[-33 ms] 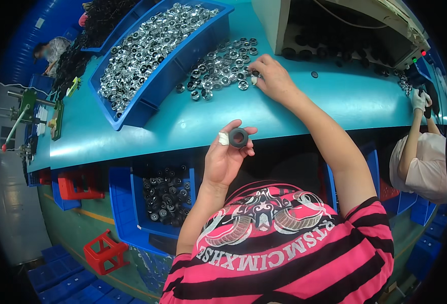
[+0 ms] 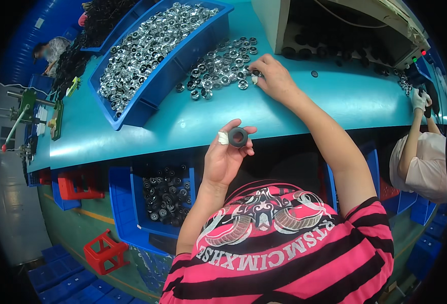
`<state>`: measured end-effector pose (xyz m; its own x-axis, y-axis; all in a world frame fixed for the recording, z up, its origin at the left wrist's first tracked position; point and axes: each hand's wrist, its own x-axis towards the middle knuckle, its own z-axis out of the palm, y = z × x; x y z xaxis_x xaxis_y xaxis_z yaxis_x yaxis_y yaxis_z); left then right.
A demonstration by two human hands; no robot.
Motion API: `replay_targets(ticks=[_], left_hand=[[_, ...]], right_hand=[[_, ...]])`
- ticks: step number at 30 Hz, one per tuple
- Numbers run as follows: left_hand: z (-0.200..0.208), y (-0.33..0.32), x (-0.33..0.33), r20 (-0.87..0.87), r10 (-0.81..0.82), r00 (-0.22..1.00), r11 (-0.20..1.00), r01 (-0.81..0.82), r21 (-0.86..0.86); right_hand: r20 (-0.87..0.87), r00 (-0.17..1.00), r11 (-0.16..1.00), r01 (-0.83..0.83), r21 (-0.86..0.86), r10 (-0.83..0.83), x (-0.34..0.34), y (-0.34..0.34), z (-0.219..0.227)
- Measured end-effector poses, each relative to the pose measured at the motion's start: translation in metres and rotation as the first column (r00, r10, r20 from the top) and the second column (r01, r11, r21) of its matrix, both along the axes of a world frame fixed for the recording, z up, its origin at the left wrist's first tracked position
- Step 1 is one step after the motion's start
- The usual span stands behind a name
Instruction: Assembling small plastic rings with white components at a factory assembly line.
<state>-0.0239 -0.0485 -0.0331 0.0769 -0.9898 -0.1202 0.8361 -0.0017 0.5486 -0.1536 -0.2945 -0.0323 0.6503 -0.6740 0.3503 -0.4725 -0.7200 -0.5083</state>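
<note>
Teal surface (image 2: 198, 119), black ring (image 2: 231, 139) in the left hand (image 2: 225, 157), right hand (image 2: 276, 83) beside silver wheels (image 2: 226, 76).

The left grip pinched the ring by the surface's near edge. The right fingertips stood about a small dark piece (image 2: 256, 73); whether they pressed together, I could not tell. This looked like the picking-up step, calling next for a sure pinch and lift. A blue tray (image 2: 173, 71) bounded the left; bare surface lay open between the two hands.
</note>
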Motion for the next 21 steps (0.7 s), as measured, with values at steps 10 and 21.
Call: replay_targets(ticks=[10, 21], left_hand=[[0.003, -0.001, -0.005, 0.029, 0.014, 0.999, 1.0, -0.014, 0.004], [0.004, 0.0, -0.009, 0.249, 0.116, 0.961, 0.993, -0.117, -0.012]], right_hand=[[0.079, 0.997, 0.995, 0.007, 0.099, -0.015, -0.024, 0.015, 0.006], [0.434, 0.893, 0.764, -0.363, 0.533, 0.121, -0.057, 0.12, 0.049]])
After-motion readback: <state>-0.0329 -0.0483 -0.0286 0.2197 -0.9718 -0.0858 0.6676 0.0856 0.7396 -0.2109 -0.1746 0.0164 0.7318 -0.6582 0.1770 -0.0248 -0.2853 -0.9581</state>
